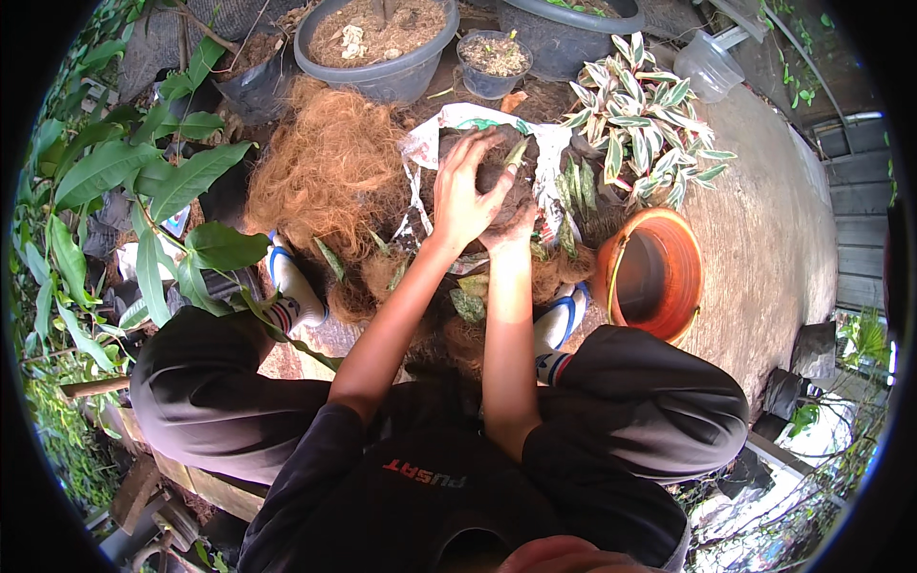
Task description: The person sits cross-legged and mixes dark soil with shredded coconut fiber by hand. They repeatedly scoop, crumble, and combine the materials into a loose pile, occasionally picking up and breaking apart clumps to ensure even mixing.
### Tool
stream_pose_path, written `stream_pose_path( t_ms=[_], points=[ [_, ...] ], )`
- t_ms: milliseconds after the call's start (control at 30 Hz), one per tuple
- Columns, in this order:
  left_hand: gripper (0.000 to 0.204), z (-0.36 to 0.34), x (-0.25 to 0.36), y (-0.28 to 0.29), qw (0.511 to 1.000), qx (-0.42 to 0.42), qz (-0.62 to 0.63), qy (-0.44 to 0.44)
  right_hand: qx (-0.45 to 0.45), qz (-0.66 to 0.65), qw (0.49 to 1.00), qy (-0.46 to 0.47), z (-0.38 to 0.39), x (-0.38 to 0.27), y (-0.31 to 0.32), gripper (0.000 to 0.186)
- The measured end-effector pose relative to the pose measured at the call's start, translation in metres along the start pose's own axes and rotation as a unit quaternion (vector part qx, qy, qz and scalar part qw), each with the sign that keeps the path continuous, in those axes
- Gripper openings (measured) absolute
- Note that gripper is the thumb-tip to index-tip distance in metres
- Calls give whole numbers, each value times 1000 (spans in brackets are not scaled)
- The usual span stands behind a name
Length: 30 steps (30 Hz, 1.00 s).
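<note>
Between the knees, on the ground, a soil clump [497,172] with a small plant sits on a white sack [449,129]. Left hand [463,196] spread flat over it; right hand [511,224] cupped beneath. Even pressure advisable. Coconut fibre [330,167] left, orange pot [654,272] right.

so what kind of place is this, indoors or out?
Outdoors, most likely a home garden or potting corner. Grey pots of soil stand on the ground beside a striped-leaf plant and an empty orange pot. Both hands, left hand and right hand, work in an open bag of soil next to a coconut fibre heap.
</note>
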State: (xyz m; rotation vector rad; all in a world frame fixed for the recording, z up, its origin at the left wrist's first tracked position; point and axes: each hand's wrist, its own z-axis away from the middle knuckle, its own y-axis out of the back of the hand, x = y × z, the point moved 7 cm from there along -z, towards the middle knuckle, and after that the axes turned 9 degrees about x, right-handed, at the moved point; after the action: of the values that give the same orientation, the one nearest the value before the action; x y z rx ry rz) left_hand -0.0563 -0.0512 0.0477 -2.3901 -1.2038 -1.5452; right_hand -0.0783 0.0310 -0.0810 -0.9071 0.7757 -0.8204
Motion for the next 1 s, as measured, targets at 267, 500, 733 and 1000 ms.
stream_pose_path(
  t_ms=[267,500,733,1000],
  points=[
    [69,9,3,-8,999,2,-40,1,106,77,989,64,0,-20,11,35],
    [69,8,-13,-9,996,46,-4,81,123,59,988,79,15,-27,-26,39],
    [56,11,-33,-20,953,-79,86,280,96,146,981,90,7,-33,-17,35],
    [98,17,-79,7,835,-17,245,492,141,411,892,124,26,-8,-65,60]
  ],
)
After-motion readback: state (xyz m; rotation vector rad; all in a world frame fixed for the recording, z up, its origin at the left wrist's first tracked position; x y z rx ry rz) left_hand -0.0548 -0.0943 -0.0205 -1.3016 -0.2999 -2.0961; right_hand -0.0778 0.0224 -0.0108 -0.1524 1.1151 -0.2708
